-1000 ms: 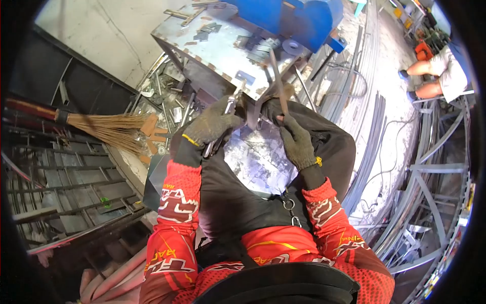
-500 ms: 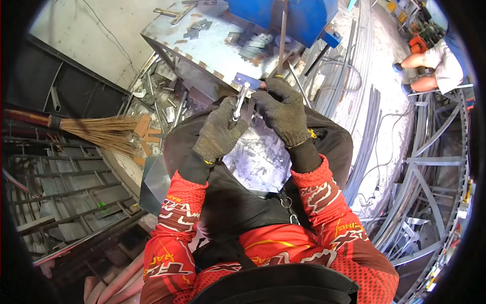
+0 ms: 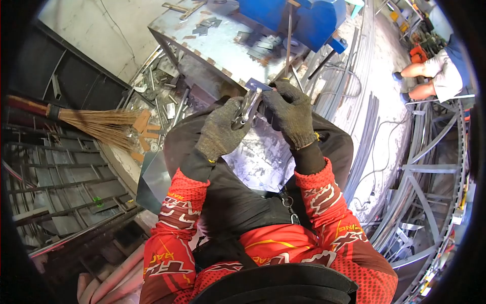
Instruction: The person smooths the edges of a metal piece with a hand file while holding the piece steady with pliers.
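Silver locking pliers are in my gloved left hand, its fingers wrapped round the handles. The jaws point away from me and meet a small bluish flat metal plate. My gloved right hand is closed at the plate's right end, its bent fingers close beside the pliers. Its fingertips are partly hidden, and the grip on the plate shows only in part. Both hands are above my lap, just short of the workbench's near edge.
Ahead is a metal workbench with flat metal pieces and a blue machine part. A broom and scrap are at left. Long metal bars lie at right. A person in light shorts sits at far right.
The pliers and plate have shifted slightly right, and the pliers look turned. My right hand has moved slightly right and down, its fingers now nearer the pliers.
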### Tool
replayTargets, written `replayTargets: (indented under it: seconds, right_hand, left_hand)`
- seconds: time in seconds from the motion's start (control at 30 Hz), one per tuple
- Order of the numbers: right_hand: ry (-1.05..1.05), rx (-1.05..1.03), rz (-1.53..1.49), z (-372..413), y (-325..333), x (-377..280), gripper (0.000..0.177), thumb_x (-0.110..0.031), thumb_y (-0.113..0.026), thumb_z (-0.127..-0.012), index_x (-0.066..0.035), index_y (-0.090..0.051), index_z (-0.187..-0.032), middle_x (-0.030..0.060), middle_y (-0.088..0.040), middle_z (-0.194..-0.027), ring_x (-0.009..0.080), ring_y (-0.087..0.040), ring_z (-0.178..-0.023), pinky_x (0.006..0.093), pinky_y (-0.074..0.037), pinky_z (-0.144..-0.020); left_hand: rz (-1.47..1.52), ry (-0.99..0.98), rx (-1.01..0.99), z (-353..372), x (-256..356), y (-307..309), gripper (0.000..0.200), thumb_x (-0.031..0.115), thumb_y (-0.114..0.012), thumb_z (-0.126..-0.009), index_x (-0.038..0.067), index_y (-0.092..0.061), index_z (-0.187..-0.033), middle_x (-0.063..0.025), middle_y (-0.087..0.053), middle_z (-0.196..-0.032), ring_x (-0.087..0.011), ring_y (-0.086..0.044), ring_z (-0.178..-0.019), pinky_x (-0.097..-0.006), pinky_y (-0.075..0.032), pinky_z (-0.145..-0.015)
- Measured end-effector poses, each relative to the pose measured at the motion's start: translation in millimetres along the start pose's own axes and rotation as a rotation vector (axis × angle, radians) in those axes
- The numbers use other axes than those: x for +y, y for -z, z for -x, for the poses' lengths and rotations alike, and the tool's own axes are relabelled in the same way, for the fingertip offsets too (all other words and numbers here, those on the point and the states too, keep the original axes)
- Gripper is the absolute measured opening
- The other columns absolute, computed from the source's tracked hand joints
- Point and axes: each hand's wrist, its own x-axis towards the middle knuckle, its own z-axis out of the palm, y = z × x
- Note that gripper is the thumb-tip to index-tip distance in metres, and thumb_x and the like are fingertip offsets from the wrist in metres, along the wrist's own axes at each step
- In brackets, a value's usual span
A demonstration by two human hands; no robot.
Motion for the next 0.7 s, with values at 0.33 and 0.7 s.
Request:
replayTargets:
  seconds: [0.33, 0.7]
  right_hand:
    - [-0.011, -0.027, 0.044, -2, 6, 8, 0.015, -0.015, -0.072, -0.094, 0.000, -0.069, -0.093, -0.0005, -0.058, -0.072, 0.0094, -0.059, -0.065, 0.0274, -0.046, -0.057]
    - [0.360, -0.100, 0.797, -34, 27, 65, 0.051, -0.029, -0.066, -0.094, -0.015, -0.050, -0.139, 0.0272, -0.069, -0.113, 0.0484, -0.068, -0.101, 0.0547, -0.055, -0.085]
  left_hand:
    - [0.100, 0.090, -0.001, 1, -6, 3, 0.052, 0.013, -0.076, -0.087, 0.001, -0.057, -0.134, -0.0172, -0.067, -0.096, -0.0218, -0.064, -0.079, -0.0376, -0.055, -0.075]
    - [0.734, 0.480, 0.273, -4, -21, -7, 0.026, 0.005, -0.068, -0.093, 0.006, -0.058, -0.116, -0.0041, -0.058, -0.072, -0.0143, -0.057, -0.049, -0.0305, -0.048, -0.043]
